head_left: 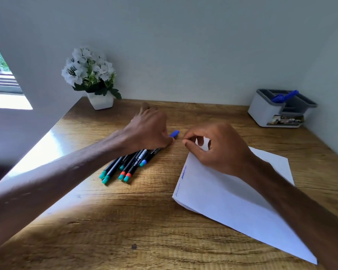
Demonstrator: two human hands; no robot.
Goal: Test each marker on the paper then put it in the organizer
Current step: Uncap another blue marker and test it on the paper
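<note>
My left hand (148,127) is closed around a marker whose blue cap (174,133) sticks out to the right of the fist. It rests over the top of a pile of several black markers (129,164) with teal, red and blue ends. My right hand (217,147) hovers over the far corner of the white paper (232,195), thumb and forefinger pinched together just right of the blue cap, apart from it. Blue scribbles (183,172) run along the paper's left edge. The white and grey organizer (267,114) stands at the back right with a blue marker (285,96) in it.
A white pot of white flowers (90,75) stands at the back left corner of the wooden desk (144,221). The wall runs right behind the desk. A window is at the far left.
</note>
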